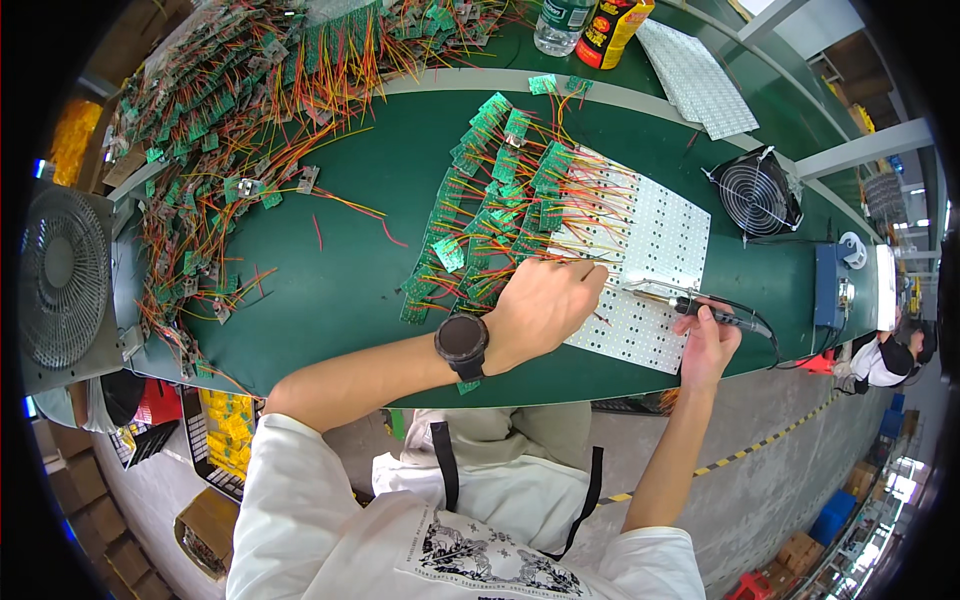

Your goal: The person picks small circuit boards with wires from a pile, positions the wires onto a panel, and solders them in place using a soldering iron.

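My left hand (548,305), with a black watch (461,340) on its wrist, is closed in a pinch over the left part of a white panel (672,235) dotted with rows of small dark spots. Whatever lies between its fingertips is hidden, though thin red and yellow wires run close beside them. My right hand (708,340) grips a soldering iron (735,318) by its dark handle; the metal tip points left, just over the panel and near my left fingers. Rows of small green circuit boards (448,254) with wires lie left of the panel, some wires reaching across it.
A large heap of wired circuit boards (215,120) covers the table's far left. A grey fan (65,265) stands at the left edge. Right of the panel are a small black fan (752,190) and a blue box (828,285). A bottle (562,25), a can (612,32) and stacked white panels (700,80) stand behind.
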Motion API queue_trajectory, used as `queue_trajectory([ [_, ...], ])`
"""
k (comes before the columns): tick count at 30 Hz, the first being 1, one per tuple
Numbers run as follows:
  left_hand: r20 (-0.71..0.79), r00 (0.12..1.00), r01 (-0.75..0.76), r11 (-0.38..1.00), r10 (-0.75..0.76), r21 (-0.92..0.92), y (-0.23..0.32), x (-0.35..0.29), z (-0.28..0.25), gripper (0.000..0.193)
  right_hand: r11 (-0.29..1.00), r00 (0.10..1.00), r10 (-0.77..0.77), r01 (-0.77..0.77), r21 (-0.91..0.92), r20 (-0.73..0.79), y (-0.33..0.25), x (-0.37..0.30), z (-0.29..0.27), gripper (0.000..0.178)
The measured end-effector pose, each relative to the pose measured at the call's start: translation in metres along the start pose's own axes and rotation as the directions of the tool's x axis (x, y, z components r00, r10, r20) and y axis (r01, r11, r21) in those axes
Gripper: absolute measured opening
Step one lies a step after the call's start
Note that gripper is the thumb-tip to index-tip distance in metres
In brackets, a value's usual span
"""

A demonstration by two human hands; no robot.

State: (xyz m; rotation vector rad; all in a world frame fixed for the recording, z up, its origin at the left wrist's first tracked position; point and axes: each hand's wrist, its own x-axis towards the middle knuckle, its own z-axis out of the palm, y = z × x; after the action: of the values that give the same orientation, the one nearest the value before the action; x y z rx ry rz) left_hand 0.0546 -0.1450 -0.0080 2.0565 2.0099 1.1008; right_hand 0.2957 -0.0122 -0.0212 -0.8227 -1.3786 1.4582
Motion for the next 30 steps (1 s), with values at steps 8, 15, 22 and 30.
queue_trajectory([
  [8,0.222,0.975,-0.005,0.995,0.028,-0.103,0.004,0.008,-0.024,0.017,1.000,1.000,0.007,-0.007,0.017,0.000,0.001,0.000,-0.002,0.027],
  [15,0.168,0.976,-0.122,0.985,0.141,-0.123,-0.004,0.003,-0.019,0.016,1.000,1.000,0.014,-0.013,0.015,-0.026,0.000,-0.001,0.000,0.026],
  [22,0.086,0.974,-0.206,0.978,0.208,-0.035,-0.008,-0.003,-0.015,0.016,1.000,1.000,-0.001,0.002,-0.018,0.031,0.000,-0.001,-0.001,0.024],
  [30,0.072,0.973,-0.221,0.975,0.219,0.028,-0.010,-0.003,-0.012,0.017,0.999,0.997,0.006,-0.003,-0.045,0.080,0.001,-0.002,-0.004,0.021],
])
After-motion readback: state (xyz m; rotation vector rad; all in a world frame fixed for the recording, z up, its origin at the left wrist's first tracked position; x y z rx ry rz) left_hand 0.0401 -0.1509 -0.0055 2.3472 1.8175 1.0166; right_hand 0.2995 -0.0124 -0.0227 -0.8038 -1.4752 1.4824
